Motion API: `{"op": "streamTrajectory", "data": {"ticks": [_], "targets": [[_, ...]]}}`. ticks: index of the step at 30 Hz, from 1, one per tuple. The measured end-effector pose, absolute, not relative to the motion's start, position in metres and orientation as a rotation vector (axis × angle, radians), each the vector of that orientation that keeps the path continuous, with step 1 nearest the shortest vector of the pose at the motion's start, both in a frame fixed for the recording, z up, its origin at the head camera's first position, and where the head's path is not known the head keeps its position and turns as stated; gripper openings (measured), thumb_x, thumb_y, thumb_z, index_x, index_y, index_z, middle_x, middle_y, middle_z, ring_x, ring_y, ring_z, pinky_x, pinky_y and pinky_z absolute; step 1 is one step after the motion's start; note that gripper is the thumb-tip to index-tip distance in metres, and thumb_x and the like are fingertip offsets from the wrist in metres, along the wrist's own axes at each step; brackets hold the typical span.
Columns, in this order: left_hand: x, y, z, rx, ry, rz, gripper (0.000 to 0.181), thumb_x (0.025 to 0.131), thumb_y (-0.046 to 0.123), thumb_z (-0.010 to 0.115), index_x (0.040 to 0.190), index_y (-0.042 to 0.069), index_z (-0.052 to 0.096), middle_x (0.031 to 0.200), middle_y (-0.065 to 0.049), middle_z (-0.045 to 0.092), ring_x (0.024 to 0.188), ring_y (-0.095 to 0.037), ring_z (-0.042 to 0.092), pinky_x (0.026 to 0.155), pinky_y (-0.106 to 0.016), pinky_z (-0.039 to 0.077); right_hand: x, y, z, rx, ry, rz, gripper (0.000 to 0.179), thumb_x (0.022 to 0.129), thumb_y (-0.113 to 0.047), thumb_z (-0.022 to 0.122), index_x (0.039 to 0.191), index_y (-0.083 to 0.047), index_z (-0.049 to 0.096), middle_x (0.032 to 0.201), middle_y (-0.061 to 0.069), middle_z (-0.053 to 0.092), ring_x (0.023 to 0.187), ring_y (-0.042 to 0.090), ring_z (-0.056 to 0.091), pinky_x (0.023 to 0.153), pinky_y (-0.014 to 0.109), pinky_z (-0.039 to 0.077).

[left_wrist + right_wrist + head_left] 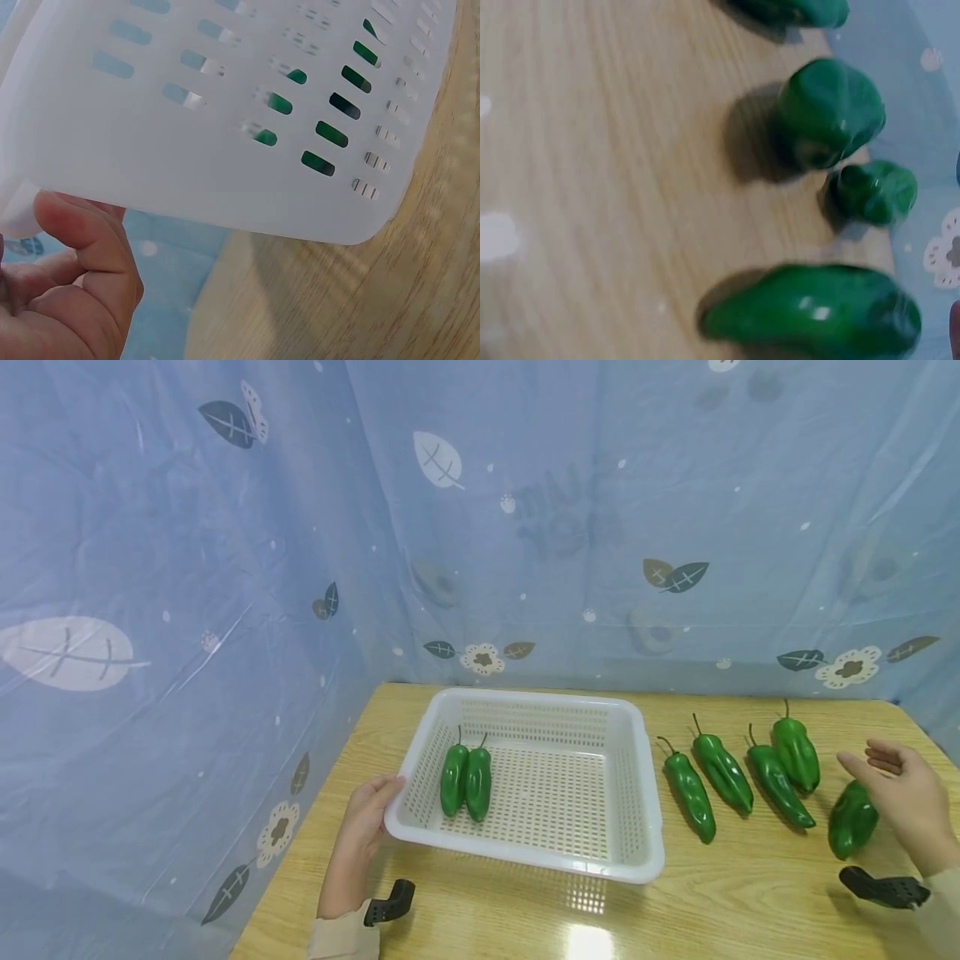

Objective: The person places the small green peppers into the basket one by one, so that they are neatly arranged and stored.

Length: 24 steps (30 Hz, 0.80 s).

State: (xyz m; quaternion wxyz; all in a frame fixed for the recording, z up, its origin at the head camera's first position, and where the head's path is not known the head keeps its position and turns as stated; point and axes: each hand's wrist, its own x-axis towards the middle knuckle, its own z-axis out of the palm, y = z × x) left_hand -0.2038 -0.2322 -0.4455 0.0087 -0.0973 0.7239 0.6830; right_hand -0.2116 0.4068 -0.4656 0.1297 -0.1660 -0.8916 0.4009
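Note:
A white plastic basket [525,858] with slotted walls stands on the table, and two long green peppers [478,783] lie side by side in its left part. My left hand [367,810] grips the basket's left rim; the left wrist view shows the thumb and bent fingers at the basket's edge. Over at the far right, my right hand [911,797] hovers beside and partly in front of a green pepper [851,827], its fingers loosely bent and apart. The right wrist view shows a pepper [817,311] lying on the wood, with only a sliver of finger at the edge.
Between the basket and my right hand, several more green peppers [780,785] with stems lie on the wooden table [480,914]. A blue patterned curtain [600,527] hangs behind the table and along its left side. Black wrist mounts sit on both forearms.

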Motion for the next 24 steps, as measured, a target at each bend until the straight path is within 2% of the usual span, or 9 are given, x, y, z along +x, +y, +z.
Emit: {"op": "streamTrajectory", "data": {"ticks": [2, 3, 9, 12, 18, 24], "targets": [[-0.204, -0.232, -0.445, -0.304, 2.264, 2.129, 0.043, 0.098, 0.024, 0.052, 0.127, -0.007, 0.051, 0.123, -0.023, 0.059, 0.105, -0.026, 0.064, 0.08, -0.033, 0.054, -0.211, 0.413, -0.471, -0.501, -2.592, 1.149, 0.077, 0.098, -0.041, 0.044, 0.146, 0.011, 0.014, 0.147, 0.038, 0.017, 0.129, 0.054, 0.023, 0.095, 0.063, 0.032], [-0.204, -0.232, -0.445, -0.305, 2.265, 2.127, 0.043, 0.098, 0.024, 0.052, 0.127, -0.007, 0.051, 0.122, -0.023, 0.059, 0.105, -0.026, 0.064, 0.08, -0.033, 0.054, -0.212, 0.418, -0.477, -0.507, -2.59, 1.166, 0.077, 0.098, -0.04, 0.044, 0.145, 0.012, 0.013, 0.147, 0.04, 0.015, 0.129, 0.057, 0.02, 0.096, 0.067, 0.028], [-0.204, -0.233, -0.446, -0.311, 2.256, 2.135, 0.043, 0.097, 0.024, 0.053, 0.126, -0.006, 0.052, 0.121, -0.021, 0.059, 0.103, -0.025, 0.064, 0.08, -0.033, 0.054, -0.223, 0.455, -0.521, -0.592, -2.634, 1.117, 0.084, 0.096, -0.047, 0.042, 0.146, 0.012, 0.01, 0.149, 0.039, 0.011, 0.132, 0.057, 0.016, 0.096, 0.067, 0.029], [-0.203, -0.234, -0.447, -0.301, 2.254, 2.141, 0.043, 0.097, 0.025, 0.053, 0.126, -0.007, 0.051, 0.12, -0.021, 0.06, 0.101, -0.024, 0.064, 0.08, -0.033, 0.054, -0.223, 0.461, -0.527, -0.596, -2.658, 1.132, 0.086, 0.096, -0.048, 0.044, 0.145, 0.014, 0.009, 0.148, 0.04, 0.009, 0.132, 0.058, 0.014, 0.096, 0.068, 0.028], [-0.203, -0.235, -0.451, -0.309, 2.262, 2.13, 0.042, 0.098, 0.025, 0.052, 0.126, -0.006, 0.052, 0.118, -0.021, 0.06, 0.099, -0.024, 0.064, 0.08, -0.034, 0.054, -0.207, 0.443, -0.506, -0.608, -2.696, 1.128, 0.082, 0.098, -0.043, 0.044, 0.142, 0.017, 0.011, 0.147, 0.041, 0.009, 0.13, 0.06, 0.015, 0.095, 0.068, 0.029], [-0.204, -0.235, -0.449, -0.32, 2.261, 2.118, 0.044, 0.098, 0.026, 0.052, 0.129, -0.005, 0.05, 0.122, -0.022, 0.059, 0.102, -0.025, 0.064, 0.082, -0.035, 0.054, -0.201, 0.434, -0.5, -0.514, -2.73, 1.047, 0.077, 0.099, -0.038, 0.044, 0.142, 0.016, 0.012, 0.141, 0.046, 0.014, 0.122, 0.064, 0.023, 0.089, 0.068, 0.033]]}}
